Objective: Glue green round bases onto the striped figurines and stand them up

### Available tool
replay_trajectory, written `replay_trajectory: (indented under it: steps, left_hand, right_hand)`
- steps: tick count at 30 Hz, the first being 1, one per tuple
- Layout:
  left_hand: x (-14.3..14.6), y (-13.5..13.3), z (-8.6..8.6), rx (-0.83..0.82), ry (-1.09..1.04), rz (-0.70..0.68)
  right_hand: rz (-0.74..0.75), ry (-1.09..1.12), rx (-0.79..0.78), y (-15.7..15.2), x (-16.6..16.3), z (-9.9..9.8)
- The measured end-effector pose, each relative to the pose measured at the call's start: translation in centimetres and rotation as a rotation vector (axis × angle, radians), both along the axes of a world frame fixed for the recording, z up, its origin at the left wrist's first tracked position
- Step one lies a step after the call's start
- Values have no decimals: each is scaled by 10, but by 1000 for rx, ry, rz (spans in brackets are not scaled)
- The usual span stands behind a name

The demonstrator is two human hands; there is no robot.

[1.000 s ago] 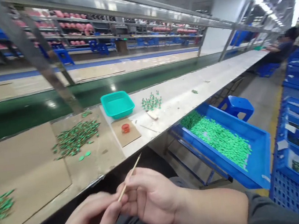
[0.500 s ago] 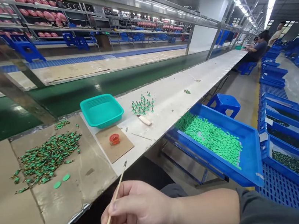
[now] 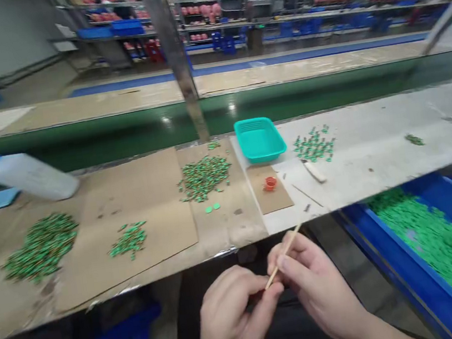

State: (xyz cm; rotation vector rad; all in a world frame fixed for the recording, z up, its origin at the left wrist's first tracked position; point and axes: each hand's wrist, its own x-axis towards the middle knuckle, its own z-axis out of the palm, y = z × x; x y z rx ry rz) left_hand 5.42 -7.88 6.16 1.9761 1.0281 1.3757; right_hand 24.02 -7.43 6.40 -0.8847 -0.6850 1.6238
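Observation:
Near the bench's front edge, my right hand (image 3: 314, 277) pinches a thin wooden stick (image 3: 287, 250) between thumb and fingers. The stick slants up and away to the right, its far end blurred. Thumb and fingers of my left hand (image 3: 236, 317) close around the stick's lower end, close against the right fingertips; the contact is partly hidden. Beyond the hands, a small red-orange cup (image 3: 270, 184) sits on a brown cardboard square (image 3: 275, 202). Two flat green discs (image 3: 208, 209) lie left of it, in front of a pile of small green-and-brown pieces (image 3: 205, 177).
A turquoise basket (image 3: 259, 139) stands behind the cup, with several small green figures (image 3: 314, 145) to its right. A pale-handled tool (image 3: 314, 171) lies before them. More green piles (image 3: 43, 245) and a white bottle (image 3: 31, 174) are left. A blue bin (image 3: 430, 281) of green discs stands right.
My view has swung left, bringing the bottle and left-hand piles into sight. Both hands now show more fully, still on the stick.

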Motion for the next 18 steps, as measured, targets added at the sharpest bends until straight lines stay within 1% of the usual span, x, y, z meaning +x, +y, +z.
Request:
replay_trajectory:
  steps: [2, 4, 5, 6, 7, 8, 9, 10, 12, 14, 15, 16, 18]
  left_hand:
    - [3, -3, -2, -48, -5, 85]
    - [7, -8, -9, -110, -52, 189]
    - [9, -10, -13, -143, -84, 234]
    - [11, -13, -17, -177, -112, 265]
    - [13, -15, -20, -206, -135, 277]
    - [15, -18, -22, -228, -151, 268]
    - [16, -20, -23, -244, -159, 243]
    - [17, -22, -23, -252, -159, 207]
    - [14, -25, -24, -258, -135, 133]
    - [1, -25, -25, -260, -70, 89]
    - [-10, -21, -26, -264, -23, 98]
    - [-26, -16, -27, -275, 30, 134]
    - [-69, 4, -29, -313, 132, 298]
  right_hand:
    - [22, -114, 104, -2, 5, -10]
    - [-9, -274, 251, -6, 10, -21]
    - [-52, -380, 359, -8, 12, -26]
    - [-122, -493, 502, -9, 14, -30]
    - [-166, -612, 647, -8, 15, -32]
    - [-180, -738, 778, -5, 15, -33]
    - [-165, -855, 888, -1, 14, -32]
    - [-128, -956, 960, 4, 12, -29]
    - [-92, -1080, 1005, 15, 8, -21]
    - [-129, -1088, 989, 24, 8, -12]
    - [-140, -1075, 967, 26, 11, -9]
    - [-130, -1063, 945, 28, 16, -7]
    - [-42, -1047, 897, 29, 31, -10]
